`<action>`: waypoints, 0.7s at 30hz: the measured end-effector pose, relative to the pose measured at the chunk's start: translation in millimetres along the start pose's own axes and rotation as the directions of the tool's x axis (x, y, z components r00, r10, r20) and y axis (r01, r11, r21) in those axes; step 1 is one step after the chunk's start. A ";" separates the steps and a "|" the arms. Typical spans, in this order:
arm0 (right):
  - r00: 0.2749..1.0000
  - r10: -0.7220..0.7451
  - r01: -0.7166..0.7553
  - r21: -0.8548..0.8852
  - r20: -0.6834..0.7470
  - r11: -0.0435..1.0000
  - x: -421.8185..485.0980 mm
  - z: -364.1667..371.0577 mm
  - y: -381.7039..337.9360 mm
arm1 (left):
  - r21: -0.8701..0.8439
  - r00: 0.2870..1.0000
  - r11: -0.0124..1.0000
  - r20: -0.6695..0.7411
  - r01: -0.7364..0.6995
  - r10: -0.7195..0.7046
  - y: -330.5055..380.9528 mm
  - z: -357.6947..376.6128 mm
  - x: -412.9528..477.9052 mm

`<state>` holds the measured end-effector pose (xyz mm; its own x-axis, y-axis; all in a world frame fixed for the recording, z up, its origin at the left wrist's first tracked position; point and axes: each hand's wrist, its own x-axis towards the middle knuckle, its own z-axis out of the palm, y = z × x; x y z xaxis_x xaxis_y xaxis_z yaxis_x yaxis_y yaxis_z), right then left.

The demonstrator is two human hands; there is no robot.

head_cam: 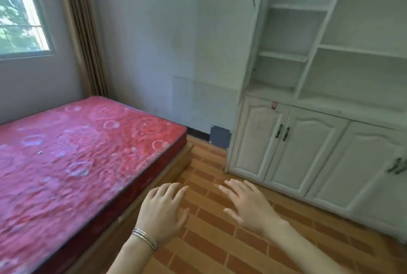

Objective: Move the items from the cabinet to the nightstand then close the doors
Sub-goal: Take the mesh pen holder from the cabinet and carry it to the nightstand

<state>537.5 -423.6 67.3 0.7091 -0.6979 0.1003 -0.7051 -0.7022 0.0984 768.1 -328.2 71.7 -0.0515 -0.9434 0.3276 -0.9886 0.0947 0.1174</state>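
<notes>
A white cabinet [308,106] stands against the right wall, with bare open shelves above and panelled doors below. The lower doors [304,152] are shut, with dark handles [283,132] where the two nearest meet. My left hand [161,209], silver bangles on its wrist, hovers palm down over the floor beside the bed, fingers spread and holding nothing. My right hand [248,203] hovers just to its right, also palm down and spread, well short of the cabinet doors. No nightstand and no cabinet items are in view.
A bed with a red patterned mattress [77,152] fills the left side. A strip of orange brick-pattern floor [209,240] runs between bed and cabinet. A window [19,11] and a brown curtain [81,31] are at the back left.
</notes>
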 end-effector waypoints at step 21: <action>0.801 0.592 -0.598 -0.072 -0.092 0.798 -177.9 -30.2 309.9 | -0.123 0.789 0.780 -0.086 -0.614 0.608 322.0 98.9 281.5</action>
<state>192.8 -512.9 109.8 0.1505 -0.9617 0.2292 -0.9870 -0.1331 0.0895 421.3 -594.7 109.0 -0.6293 -0.6600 0.4104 -0.7220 0.6919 0.0057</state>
